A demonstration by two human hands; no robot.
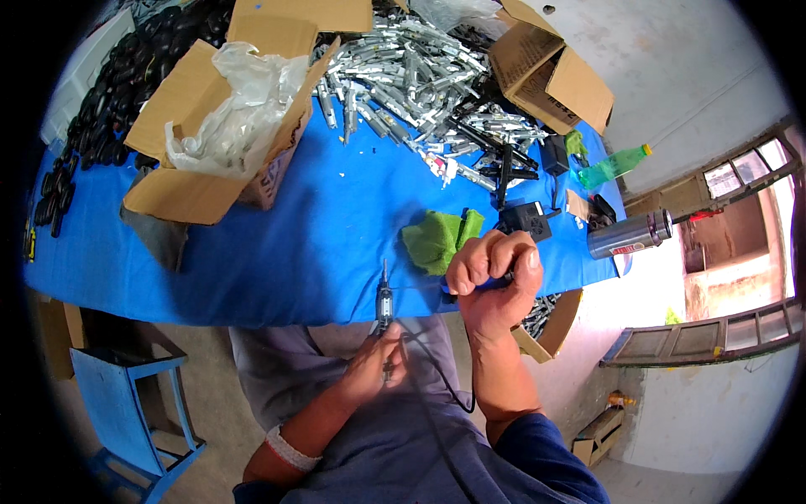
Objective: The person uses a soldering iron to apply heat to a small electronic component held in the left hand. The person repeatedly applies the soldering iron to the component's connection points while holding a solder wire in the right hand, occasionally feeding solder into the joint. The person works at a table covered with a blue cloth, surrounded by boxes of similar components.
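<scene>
Left hand (374,361): closed around the lower end of a needle-tipped assembly (384,307), metal and slim; low, just in front of the lap (361,428).
Long axis: runs nearly straight up the view, tip pointing away from the body, back end toward the lap.
Right hand (495,277): raised to the right of the assembly and a little farther out, fingers curled in toward the thumb; cannot tell whether anything is gripped inside.
Nearer hand: the left, in contact; the right, apart from the assembly, with a gap between.
Cable (449,386): black, loops from beside the left hand down to the right, across the lap.
Near edge: belongs to the blue-covered desk (277,277), crosses behind the assembly; tip shows against the blue, grip against the lap. Cannot tell the height above the cover.
Sideways room: blue cover to the left of the tip; to the right, a green cloth (430,242) just beyond the right hand, then a black vented box (526,220).
Ahead: blue cover, then a heap of silver parts (411,76), flanked on the left by an open cardboard box (189,202).
Far right: steel flask (630,237) and green bottle (613,166), well apart from the assembly.
</scene>
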